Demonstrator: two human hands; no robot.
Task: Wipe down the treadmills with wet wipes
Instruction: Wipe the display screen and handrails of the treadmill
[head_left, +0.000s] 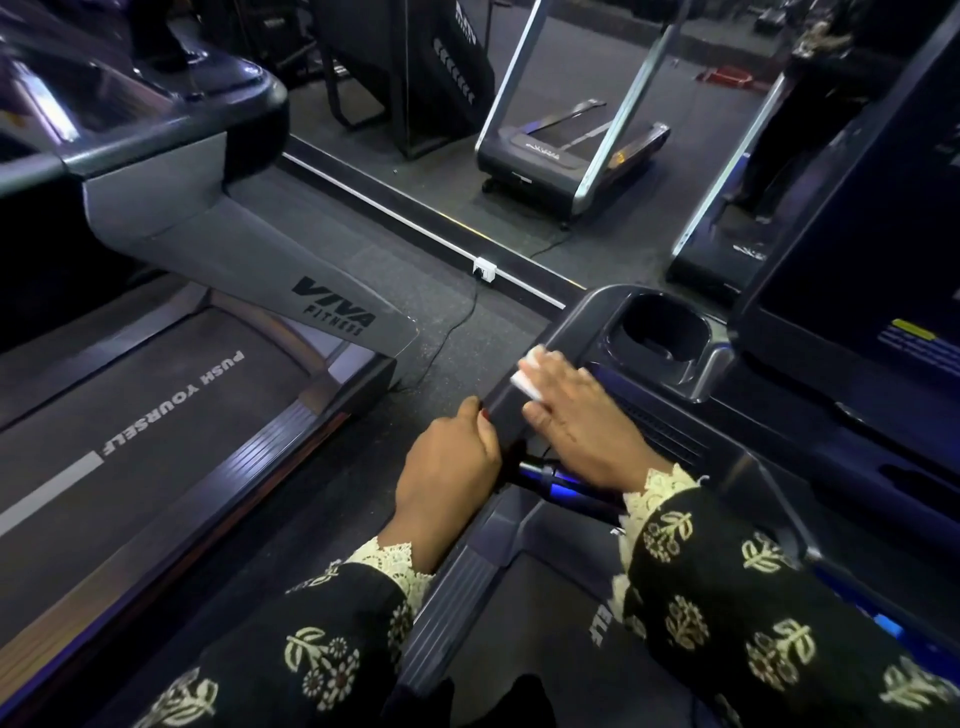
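Observation:
I stand on a dark treadmill whose console (582, 332) fills the right half of the view. My right hand (576, 415) lies flat with straight fingers on the console's left arm and presses a white wet wipe (530, 371) against it. The wipe shows under the fingertips, just left of the round cup holder (657, 332). My left hand (452, 462) grips the near left end of that same console arm, thumb on top and fingers curled around its edge.
A second treadmill (208, 395) marked VIVA FITNESS and PUSH YOURSELF stands to the left across a strip of dark floor. A black cable (457, 322) runs over that floor to a white socket (484, 271). A mirror ahead reflects more machines. The screen (857, 260) rises at right.

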